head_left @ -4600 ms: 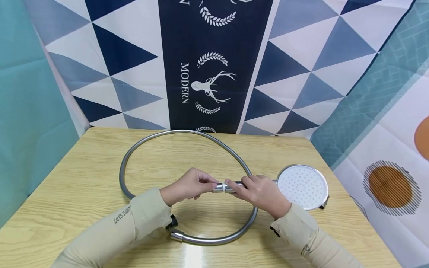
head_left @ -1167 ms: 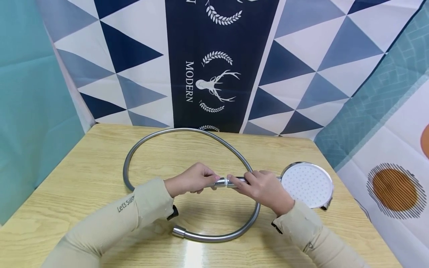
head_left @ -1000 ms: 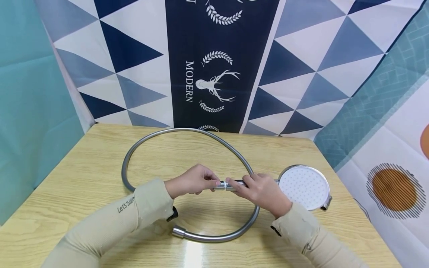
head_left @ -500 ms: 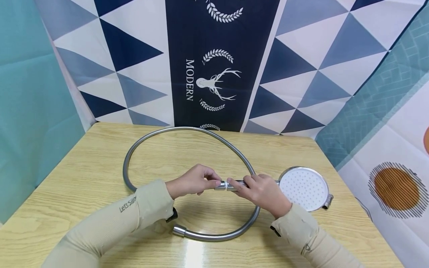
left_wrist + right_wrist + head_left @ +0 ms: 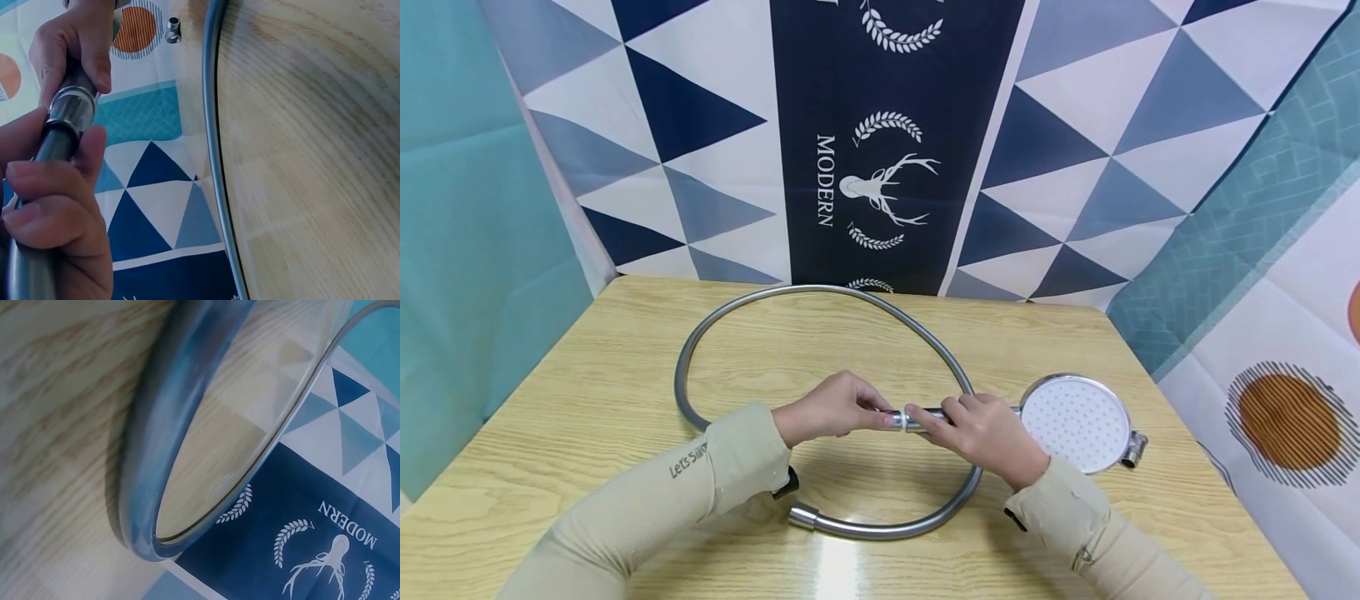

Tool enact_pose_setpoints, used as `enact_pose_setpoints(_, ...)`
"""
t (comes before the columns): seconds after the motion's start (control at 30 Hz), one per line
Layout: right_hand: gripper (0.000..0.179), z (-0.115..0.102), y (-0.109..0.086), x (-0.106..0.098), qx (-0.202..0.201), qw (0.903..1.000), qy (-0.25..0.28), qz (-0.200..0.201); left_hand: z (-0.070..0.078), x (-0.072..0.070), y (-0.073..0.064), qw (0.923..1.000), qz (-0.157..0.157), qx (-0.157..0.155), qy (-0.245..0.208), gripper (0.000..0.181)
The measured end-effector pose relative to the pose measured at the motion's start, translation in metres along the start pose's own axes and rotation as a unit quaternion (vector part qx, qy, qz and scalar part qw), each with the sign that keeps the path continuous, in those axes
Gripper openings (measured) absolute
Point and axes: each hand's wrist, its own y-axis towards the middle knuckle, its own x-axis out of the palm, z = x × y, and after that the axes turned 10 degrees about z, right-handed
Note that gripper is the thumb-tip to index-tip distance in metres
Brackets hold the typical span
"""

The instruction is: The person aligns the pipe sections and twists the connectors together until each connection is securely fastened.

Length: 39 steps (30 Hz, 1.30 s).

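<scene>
The left grip (image 5: pixel 835 408) pinches one end of the hose (image 5: pixel 880 531); just beside it, the right grip (image 5: pixel 983 432) curls round the handle (image 5: pixel 914 424) of the shower head (image 5: pixel 1075 423).

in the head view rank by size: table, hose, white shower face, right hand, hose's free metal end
1. Table
2. Hose, by its loop's span
3. White shower face and right hand: too alike to rank
4. Hose's free metal end

Shower hd (image 5: pixel 1075 422) (rnd, wht face) R of looped gry hose (image 5: pixel 887 531).
</scene>
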Motion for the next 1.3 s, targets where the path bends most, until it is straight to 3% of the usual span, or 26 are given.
enact_pose_setpoints(0.27, 0.033, -0.0009, -0.0001, -0.0016, 0.010, 0.9999, 0.008, -0.002, -0.0014, 0.0033, -0.0014, 0.9984, 0.034, 0.044, -0.002, 0.011)
enact_pose_setpoints(0.77, 0.031, 0.0020, 0.0014, -0.0031, 0.006, 1.0000, 0.004, -0.003, 0.0018, -0.0012, -0.0057, 0.9954, 0.029, 0.090, 0.011, 0.011)
enact_pose_setpoints(1.1, 0.032, 0.0015, 0.0015, 0.0011, 0.015, 0.9999, 0.004, 0.000, -0.0004, -0.0035, -0.0033, 0.9981, 0.026, 0.049, -0.026, 0.015)
enact_pose_setpoints(1.3, 0.031, 0.0006, -0.0006, 0.0027, 0.013, 0.9999, 0.003, -0.003, -0.0017, -0.0034, -0.0009, 0.9992, -0.001, 0.020, -0.034, 0.023)
